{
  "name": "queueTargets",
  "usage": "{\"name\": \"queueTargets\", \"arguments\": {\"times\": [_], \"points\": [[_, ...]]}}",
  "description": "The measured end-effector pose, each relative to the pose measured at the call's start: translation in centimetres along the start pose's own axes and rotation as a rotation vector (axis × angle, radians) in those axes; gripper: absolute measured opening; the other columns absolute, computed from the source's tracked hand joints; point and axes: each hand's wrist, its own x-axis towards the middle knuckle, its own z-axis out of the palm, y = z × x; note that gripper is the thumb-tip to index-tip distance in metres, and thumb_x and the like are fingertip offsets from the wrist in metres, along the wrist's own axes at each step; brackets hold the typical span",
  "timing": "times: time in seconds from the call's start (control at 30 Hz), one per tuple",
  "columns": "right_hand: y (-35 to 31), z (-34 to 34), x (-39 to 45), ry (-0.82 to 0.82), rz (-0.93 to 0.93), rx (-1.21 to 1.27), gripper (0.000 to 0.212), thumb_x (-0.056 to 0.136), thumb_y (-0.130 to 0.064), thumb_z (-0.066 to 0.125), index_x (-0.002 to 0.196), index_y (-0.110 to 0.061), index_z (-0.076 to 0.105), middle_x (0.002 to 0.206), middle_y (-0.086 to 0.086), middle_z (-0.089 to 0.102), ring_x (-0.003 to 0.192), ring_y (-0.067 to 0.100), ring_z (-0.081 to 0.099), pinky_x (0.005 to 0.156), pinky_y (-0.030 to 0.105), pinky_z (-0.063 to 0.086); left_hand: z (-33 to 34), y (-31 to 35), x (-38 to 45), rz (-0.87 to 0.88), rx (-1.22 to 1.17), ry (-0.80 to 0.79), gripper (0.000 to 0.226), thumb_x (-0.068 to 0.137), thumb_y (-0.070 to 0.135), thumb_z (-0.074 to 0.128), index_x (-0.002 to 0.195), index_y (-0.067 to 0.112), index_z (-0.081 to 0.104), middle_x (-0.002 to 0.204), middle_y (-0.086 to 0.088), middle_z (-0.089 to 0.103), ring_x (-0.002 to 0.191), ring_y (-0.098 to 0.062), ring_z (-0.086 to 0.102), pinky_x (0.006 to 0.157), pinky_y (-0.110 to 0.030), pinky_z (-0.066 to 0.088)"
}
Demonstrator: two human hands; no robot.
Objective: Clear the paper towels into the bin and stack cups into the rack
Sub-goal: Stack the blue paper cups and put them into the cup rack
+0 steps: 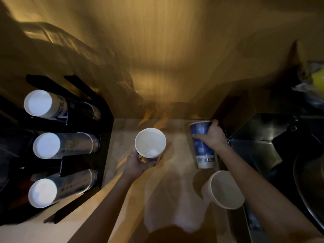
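My left hand (140, 163) grips a paper cup (150, 142) from below, its white open mouth facing up over the middle of the counter. Further right, my right hand (213, 135) is closed around a blue paper cup (203, 146) that lies tilted, its mouth toward the back wall and its white printed base toward me. A third, white cup (223, 189) lies on its side near my right forearm. On the left, a black rack (105, 120) holds three horizontal stacks of cups: top (39, 103), middle (47, 145) and bottom (43, 192).
A wooden wall rises behind the light counter (177, 172). A dark metal sink area (263, 149) lies to the right. A bin with crumpled rubbish (312, 88) sits at the far right. A pale patch lies on the counter near me (175, 204).
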Motion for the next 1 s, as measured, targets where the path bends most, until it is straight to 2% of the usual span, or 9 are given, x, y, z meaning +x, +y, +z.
{"name": "queueTargets", "arguments": {"times": [0.1, 0.27, 0.37, 0.47, 0.53, 0.67, 0.7, 0.8, 1.0], "points": [[-2.9, -1.8, -1.3, 0.078, -0.187, 0.233, 0.084, 0.068, -0.030, 0.079, 0.131, -0.009, 0.029, 0.131, 0.016, 0.052, 0.115, 0.033, 0.055, 0.093, 0.040, 0.046, 0.0, -0.1, 0.0, 0.003, -0.003, -0.004, 0.086, 0.051, 0.020, 0.089, 0.127, 0.014, 0.048, 0.117, -0.004, 0.063, 0.107, -0.019, 0.056, 0.073, -0.013, 0.042], [-9.1, -4.9, -5.4, 0.075, -0.406, 0.561, 0.087, 0.072, -0.028, 0.077, 0.139, -0.018, 0.023, 0.121, -0.004, 0.047, 0.097, 0.003, 0.051, 0.078, 0.015, 0.043, 0.0, 0.0, 0.0, 0.016, -0.041, 0.001, 0.091, 0.051, 0.016, 0.089, 0.130, 0.015, 0.044, 0.121, -0.002, 0.059, 0.112, -0.017, 0.054, 0.082, -0.022, 0.044], [-11.7, -4.9, -7.6, 0.070, -0.521, 0.697, 0.087, 0.071, -0.026, 0.078, 0.139, -0.019, 0.025, 0.121, -0.006, 0.047, 0.097, -0.001, 0.054, 0.083, 0.017, 0.048, 0.0, 0.2, -0.2, 0.016, -0.063, -0.020, 0.101, 0.045, 0.027, 0.087, 0.133, 0.015, 0.041, 0.121, 0.000, 0.058, 0.111, -0.014, 0.053, 0.085, -0.021, 0.045], [-12.8, -3.2, -8.8, 0.004, -0.589, 0.723, 0.092, 0.065, -0.033, 0.079, 0.139, -0.026, 0.025, 0.116, -0.021, 0.050, 0.103, 0.000, 0.057, 0.088, 0.024, 0.052, 0.0, 0.2, -0.3, 0.000, -0.067, -0.014, 0.106, 0.037, 0.042, 0.081, 0.131, 0.012, 0.043, 0.118, 0.000, 0.061, 0.108, -0.013, 0.056, 0.075, -0.002, 0.043], [-12.9, -1.8, -9.5, -0.030, -0.609, 0.686, 0.094, 0.064, -0.033, 0.081, 0.139, -0.029, 0.024, 0.114, -0.027, 0.046, 0.103, -0.004, 0.056, 0.089, 0.019, 0.050, 0.1, 0.1, -0.2, -0.005, -0.072, -0.010, 0.103, 0.037, 0.040, 0.082, 0.128, 0.007, 0.047, 0.118, -0.005, 0.064, 0.107, -0.016, 0.058, 0.073, 0.002, 0.042], [-11.8, 0.7, -10.5, -0.025, -0.690, 0.463, 0.094, 0.065, -0.031, 0.082, 0.138, -0.023, 0.023, 0.128, -0.013, 0.041, 0.112, -0.002, 0.046, 0.088, -0.002, 0.037, 0.1, 0.1, -0.4, 0.005, -0.086, -0.012, 0.091, 0.047, 0.017, 0.087, 0.126, -0.004, 0.046, 0.116, -0.017, 0.065, 0.097, -0.017, 0.060, 0.070, 0.001, 0.043], [-11.4, 1.3, -10.6, -0.033, -0.706, 0.412, 0.094, 0.065, -0.032, 0.082, 0.138, -0.023, 0.023, 0.130, -0.011, 0.041, 0.116, -0.001, 0.043, 0.092, 0.001, 0.036, 0.1, 0.1, -0.5, 0.015, -0.095, -0.012, 0.090, 0.049, 0.014, 0.087, 0.127, -0.004, 0.045, 0.117, -0.017, 0.064, 0.101, -0.020, 0.061, 0.070, 0.001, 0.043], [-9.8, 2.7, -10.6, -0.064, -0.711, 0.249, 0.093, 0.064, -0.041, 0.079, 0.136, -0.029, 0.020, 0.139, -0.004, 0.042, 0.126, 0.012, 0.041, 0.101, 0.027, 0.042, 0.1, 0.6, -0.7, 0.056, -0.108, -0.006, 0.093, 0.055, 0.010, 0.087, 0.135, 0.006, 0.038, 0.124, -0.008, 0.059, 0.112, -0.019, 0.055, 0.076, 0.003, 0.042], [-6.9, 4.4, -10.1, 0.023, -0.769, -0.022, 0.089, 0.067, -0.057, 0.061, 0.139, -0.018, 0.025, 0.141, 0.005, 0.045, 0.129, 0.022, 0.041, 0.101, 0.027, 0.031, 0.0, 1.4, -0.8, 0.113, -0.114, 0.018, 0.096, 0.056, 0.006, 0.086, 0.137, 0.006, 0.033, 0.124, 0.002, 0.049, 0.116, -0.013, 0.047, 0.079, 0.007, 0.037]]}}
